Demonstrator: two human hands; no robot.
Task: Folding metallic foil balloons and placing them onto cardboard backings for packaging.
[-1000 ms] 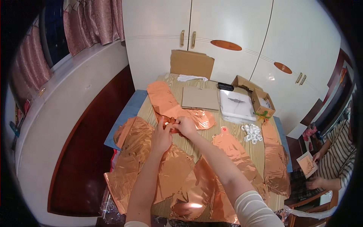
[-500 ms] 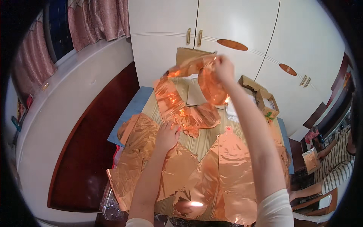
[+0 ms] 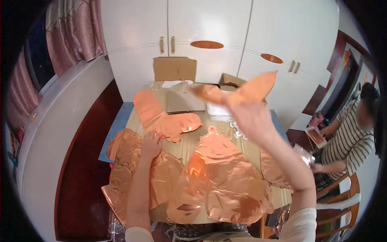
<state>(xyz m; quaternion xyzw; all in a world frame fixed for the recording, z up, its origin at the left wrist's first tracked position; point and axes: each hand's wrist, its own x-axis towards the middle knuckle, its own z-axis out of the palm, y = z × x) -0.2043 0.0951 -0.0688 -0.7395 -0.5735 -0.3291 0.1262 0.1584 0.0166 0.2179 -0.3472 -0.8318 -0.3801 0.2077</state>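
White cabinet doors (image 3: pixel 213 20) rise behind a pale wood-grain table (image 3: pixel 191 139). Above it I hold up my right hand (image 3: pixel 250 119), its blurred fingers closed on a limp, copper-coloured foil piece (image 3: pixel 254 89). That piece hangs in the air over the far right part of the table, long axis slanting from lower left to upper right. Its broad lobe points up and right, ending in a narrow tip in front of the white doors; the narrower end points left, above a flat grey-brown cardboard panel (image 3: pixel 187 104) and a white flat stack (image 3: pixel 219 113).

My left hand (image 3: pixel 151 144) lies palm down, fingers a little apart, on the table's left half; I cannot tell whether they pinch anything. Just beyond them is an L-shaped copper foil piece (image 3: pixel 149 111), 1 arm pointing away, the other right. Wood grain shows between its near edge and a wide, wrinkled copper foil sheet (image 3: pixel 227 173), which tapers away from me and reaches the near table edge. A blue board (image 3: pixel 117 137) juts along the left edge. Farther right, beyond a wooden chair (image 3: pixel 354 189), a person in a striped top (image 3: pixel 342 141) holds a framed panel (image 3: pixel 316 137).
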